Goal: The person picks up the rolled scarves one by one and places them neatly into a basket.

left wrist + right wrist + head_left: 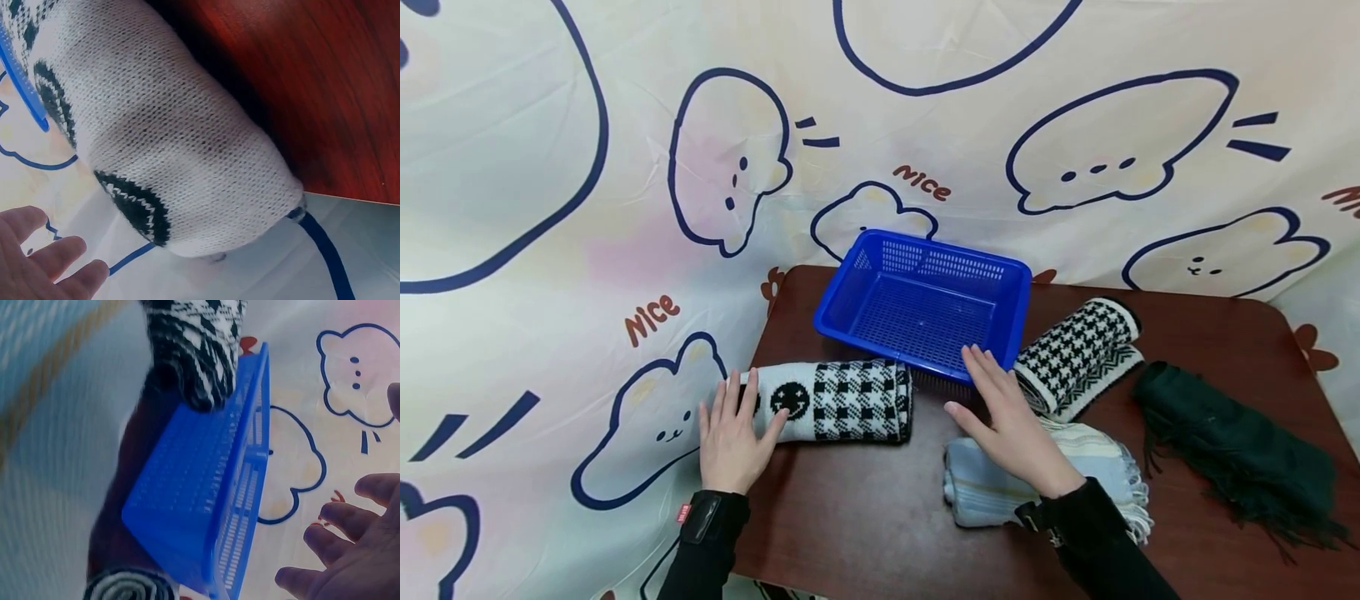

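Observation:
My left hand (733, 446) is at the left end of a rolled black-and-white knitted scarf (857, 402), its fingers extended and spread. In the left wrist view, fingertips show beside the scarf's white end (181, 137), which has dark round motifs. My right hand (1011, 429) is held with straight fingers and holds nothing. It overlaps the near right corner of a blue plastic basket (827, 321) in the head view. Below that hand lies a folded light blue scarf (981, 492) with a pale fringe. The basket has nothing in it.
A rolled houndstooth scarf (1078, 350) lies right of the basket. Farther right is a dark green fringed scarf (1240, 442). All rest on a brown wooden table (865, 517), with a cartoon-printed cloth (925, 133) hanging behind and on the left.

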`<state>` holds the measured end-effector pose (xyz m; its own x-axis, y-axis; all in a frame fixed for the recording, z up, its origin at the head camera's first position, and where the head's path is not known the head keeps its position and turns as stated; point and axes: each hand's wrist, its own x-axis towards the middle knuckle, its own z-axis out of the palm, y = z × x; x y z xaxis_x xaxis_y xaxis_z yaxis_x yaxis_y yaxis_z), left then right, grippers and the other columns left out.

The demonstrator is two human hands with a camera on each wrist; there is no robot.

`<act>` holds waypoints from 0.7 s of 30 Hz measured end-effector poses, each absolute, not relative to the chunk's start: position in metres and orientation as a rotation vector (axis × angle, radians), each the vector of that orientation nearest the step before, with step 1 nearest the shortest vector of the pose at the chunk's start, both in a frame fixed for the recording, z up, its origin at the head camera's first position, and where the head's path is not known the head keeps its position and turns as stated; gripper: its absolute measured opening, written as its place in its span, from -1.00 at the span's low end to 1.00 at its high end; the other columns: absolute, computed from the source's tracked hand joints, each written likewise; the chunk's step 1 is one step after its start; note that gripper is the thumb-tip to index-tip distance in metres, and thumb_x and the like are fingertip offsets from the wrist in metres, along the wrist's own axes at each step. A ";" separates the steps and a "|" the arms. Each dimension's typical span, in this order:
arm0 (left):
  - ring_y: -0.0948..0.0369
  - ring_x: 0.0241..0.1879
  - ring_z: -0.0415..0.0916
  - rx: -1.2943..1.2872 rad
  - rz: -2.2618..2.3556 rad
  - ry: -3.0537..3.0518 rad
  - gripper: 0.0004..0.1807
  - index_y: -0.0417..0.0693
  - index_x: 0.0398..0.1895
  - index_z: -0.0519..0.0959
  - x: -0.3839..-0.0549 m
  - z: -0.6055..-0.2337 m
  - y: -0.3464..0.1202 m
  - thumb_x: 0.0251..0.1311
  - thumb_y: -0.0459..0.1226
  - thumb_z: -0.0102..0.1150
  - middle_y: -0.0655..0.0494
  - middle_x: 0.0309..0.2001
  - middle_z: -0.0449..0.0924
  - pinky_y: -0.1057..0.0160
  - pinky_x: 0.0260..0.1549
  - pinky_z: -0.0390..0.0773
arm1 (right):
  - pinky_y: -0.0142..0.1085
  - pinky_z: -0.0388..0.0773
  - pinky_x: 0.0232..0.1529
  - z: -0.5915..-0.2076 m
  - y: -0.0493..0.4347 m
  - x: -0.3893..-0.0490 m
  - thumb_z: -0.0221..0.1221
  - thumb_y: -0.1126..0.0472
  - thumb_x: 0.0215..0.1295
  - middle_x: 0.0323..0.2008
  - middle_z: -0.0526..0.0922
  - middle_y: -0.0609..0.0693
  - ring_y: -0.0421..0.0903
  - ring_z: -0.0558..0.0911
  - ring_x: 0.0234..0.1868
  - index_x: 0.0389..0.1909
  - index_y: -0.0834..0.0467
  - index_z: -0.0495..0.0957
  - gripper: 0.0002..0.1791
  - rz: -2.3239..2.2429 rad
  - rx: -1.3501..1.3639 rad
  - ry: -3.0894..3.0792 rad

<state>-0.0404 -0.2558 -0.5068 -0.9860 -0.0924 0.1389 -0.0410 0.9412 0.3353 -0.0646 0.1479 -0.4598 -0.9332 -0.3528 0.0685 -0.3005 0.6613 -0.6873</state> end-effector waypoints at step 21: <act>-0.26 0.66 -0.05 0.150 -0.567 -2.941 -0.04 -0.11 0.72 0.14 -0.033 -0.516 -0.260 0.43 0.09 0.31 -0.29 0.67 0.06 -0.45 0.55 -0.12 | 0.30 -0.15 0.63 -0.483 0.102 -0.064 0.19 -0.12 0.61 0.73 -0.06 0.14 0.16 -0.06 0.72 0.76 0.05 -0.05 -0.08 -1.180 -0.635 2.725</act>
<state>-0.0331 -0.2602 -0.5158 -0.9849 -0.1246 0.1203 -0.0709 0.9238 0.3763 -0.0645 0.1015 -0.4830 -0.9073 -0.4150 0.0678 -0.3335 0.6118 -0.7173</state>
